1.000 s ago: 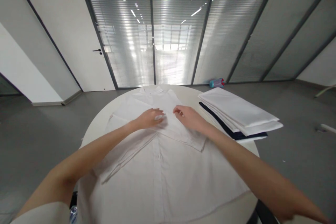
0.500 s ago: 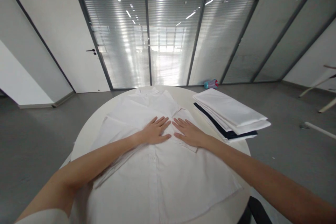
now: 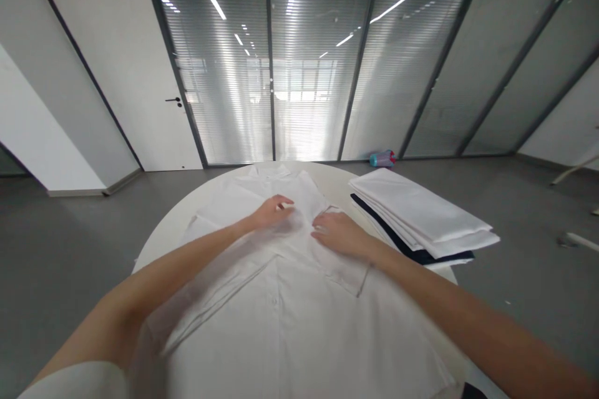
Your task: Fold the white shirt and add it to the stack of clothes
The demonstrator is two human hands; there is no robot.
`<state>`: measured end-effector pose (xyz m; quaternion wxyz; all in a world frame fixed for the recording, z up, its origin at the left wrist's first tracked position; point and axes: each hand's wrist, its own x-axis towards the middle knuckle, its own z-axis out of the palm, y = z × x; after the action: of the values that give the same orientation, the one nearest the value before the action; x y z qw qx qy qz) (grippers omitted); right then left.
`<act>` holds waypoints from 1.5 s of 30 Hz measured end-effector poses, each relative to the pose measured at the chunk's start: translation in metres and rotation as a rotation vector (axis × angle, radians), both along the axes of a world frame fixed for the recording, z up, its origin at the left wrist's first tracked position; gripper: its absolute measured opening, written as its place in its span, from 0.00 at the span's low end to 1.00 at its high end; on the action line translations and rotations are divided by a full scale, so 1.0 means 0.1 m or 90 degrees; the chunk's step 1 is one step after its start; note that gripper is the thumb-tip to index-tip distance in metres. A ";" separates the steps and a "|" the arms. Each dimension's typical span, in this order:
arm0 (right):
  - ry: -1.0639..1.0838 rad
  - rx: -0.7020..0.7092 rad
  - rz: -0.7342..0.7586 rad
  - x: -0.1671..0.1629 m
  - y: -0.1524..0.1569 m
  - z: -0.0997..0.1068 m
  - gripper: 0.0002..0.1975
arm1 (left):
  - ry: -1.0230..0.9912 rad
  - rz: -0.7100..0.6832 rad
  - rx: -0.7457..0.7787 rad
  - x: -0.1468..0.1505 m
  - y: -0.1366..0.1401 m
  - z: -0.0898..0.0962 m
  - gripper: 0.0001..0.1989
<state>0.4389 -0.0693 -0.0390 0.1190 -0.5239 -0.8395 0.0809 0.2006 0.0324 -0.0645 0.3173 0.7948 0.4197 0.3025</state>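
Across the middle of the round white counter (image 3: 159,230) lies a white shirt (image 3: 290,318), spread flat with its button placket running from the near edge toward the far edge and its collar close to the far rim. Both sleeves are folded inward over the chest, so their cuffs meet near the centre of the counter.

Your left hand (image 3: 270,214) rests on the folded left sleeve, fingers curled loosely with the tips pressing the cloth; the picture is blurred there, so you cannot tell whether it pinches a fold or only presses down. Your right hand (image 3: 340,234) lies palm-down just beside it on the folded right sleeve, fingers bent slightly and touching the fabric, not closed around anything. The two hands are near each other, either side of the placket, with a narrow strip of shirt between them. Your forearms reach in from the near edge, over the lower half of the shirt.

Toward the right edge of the counter sits a stack of folded garments (image 3: 421,215), white pieces on top with one dark navy layer showing near the bottom; part of it overhangs the rim. It lies apart from the shirt.

Beyond the far edge, on the grey floor by the glass partition, a small pink and teal bottle (image 3: 382,158) lies on its side. A white door with a dark handle (image 3: 175,100) stands at the far left.
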 end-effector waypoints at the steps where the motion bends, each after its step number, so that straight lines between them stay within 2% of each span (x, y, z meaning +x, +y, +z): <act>1: 0.055 -0.007 -0.033 -0.07 0.19 0.07 0.15 | -0.026 0.060 -0.033 -0.04 0.23 0.07 0.20; 3: 0.213 -0.062 -0.083 -0.23 0.63 0.21 0.10 | -0.058 0.140 -0.075 -0.16 0.66 0.20 0.20; 5: 0.445 -0.192 -0.143 -0.38 1.05 0.31 0.07 | -0.090 0.203 -0.113 -0.32 1.02 0.30 0.21; 8: 0.655 -0.320 -0.183 -0.57 1.54 0.37 0.05 | -0.147 0.275 -0.176 -0.55 1.37 0.31 0.24; 11: 0.716 -0.371 -0.174 -0.66 1.87 0.31 0.03 | -0.201 0.308 -0.239 -0.71 1.61 0.21 0.28; 15: 0.809 -0.429 -0.185 -0.72 2.24 0.12 0.04 | -0.275 0.332 -0.298 -0.78 1.87 0.02 0.35; 18: 0.858 -0.455 -0.216 -0.77 2.46 -0.04 0.09 | -0.341 0.338 -0.305 -0.79 2.02 -0.10 0.42; 21: 0.883 -0.460 -0.246 -0.80 2.57 -0.17 0.18 | -0.386 0.326 -0.292 -0.81 2.11 -0.17 0.46; 24: 0.900 -0.448 -0.256 -0.80 2.58 -0.23 0.31 | -0.389 0.288 -0.258 -0.83 2.14 -0.21 0.39; 26: 0.909 -0.436 -0.249 -0.78 2.57 -0.23 0.38 | -0.372 0.252 -0.218 -0.84 2.14 -0.23 0.27; 28: 0.920 -0.413 -0.233 -0.76 2.57 -0.20 0.39 | -0.342 0.222 -0.168 -0.87 2.12 -0.25 0.16; 31: 0.870 -0.345 -0.222 -0.74 2.61 -0.16 0.29 | -0.272 0.188 -0.093 -0.92 2.06 -0.27 0.10; 35: 0.562 -0.189 -0.278 -0.75 2.67 -0.14 0.19 | -0.158 0.140 -0.017 -0.97 1.96 -0.23 0.09; 37: 0.458 -0.148 -0.303 -0.76 2.65 -0.16 0.13 | -0.106 0.128 0.008 -0.99 1.92 -0.20 0.09; 39: 0.377 -0.116 -0.317 -0.77 2.59 -0.20 0.07 | -0.058 0.130 0.027 -1.00 1.88 -0.19 0.13; 41: 0.286 -0.069 -0.317 -0.80 2.50 -0.23 0.07 | -0.009 0.143 0.049 -1.00 1.84 -0.19 0.15; 45: 0.146 0.046 -0.283 -0.96 2.34 -0.25 0.17 | 0.073 0.212 0.114 -0.93 1.72 -0.24 0.07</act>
<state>0.3434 0.1645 -0.0643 0.2468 -0.6787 -0.6869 0.0815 0.1079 0.2042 -0.0885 0.1667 0.7553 0.5340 0.3414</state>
